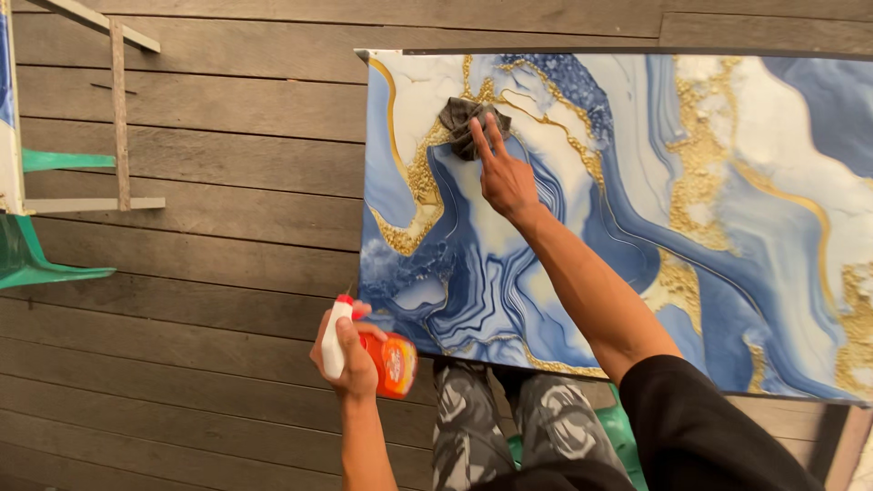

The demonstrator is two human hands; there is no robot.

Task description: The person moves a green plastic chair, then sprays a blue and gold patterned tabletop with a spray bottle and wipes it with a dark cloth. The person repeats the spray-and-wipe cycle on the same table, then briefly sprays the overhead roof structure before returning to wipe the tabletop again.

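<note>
A blue, white and gold marbled panel is seen above the grey plank floor; a crumpled grey cloth is laid on it.

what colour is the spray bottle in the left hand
Orange spray bottle with a white trigger head and red tip, seen in the head view.

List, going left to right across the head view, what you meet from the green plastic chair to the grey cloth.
green plastic chair → wooden frame → left hand gripping the orange spray bottle → grey cloth pressed on the blue, white and gold marbled panel under the right hand.
</note>
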